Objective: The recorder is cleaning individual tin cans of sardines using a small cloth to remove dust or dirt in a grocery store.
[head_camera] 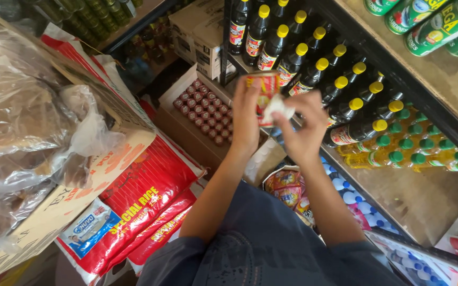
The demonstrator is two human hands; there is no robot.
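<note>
Your left hand grips a small red-and-yellow tin can; your right hand's fingers pinch a white cloth against it. Wiping looks under way, the can not yet shelved beside the dark yellow-capped bottles beyond your fingers.

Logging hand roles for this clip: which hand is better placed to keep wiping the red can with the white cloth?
Right, probably. The right hand pinches the white cloth against the red can, while the left hand grips the can from its side, so it looks occupied steadying it.
</note>
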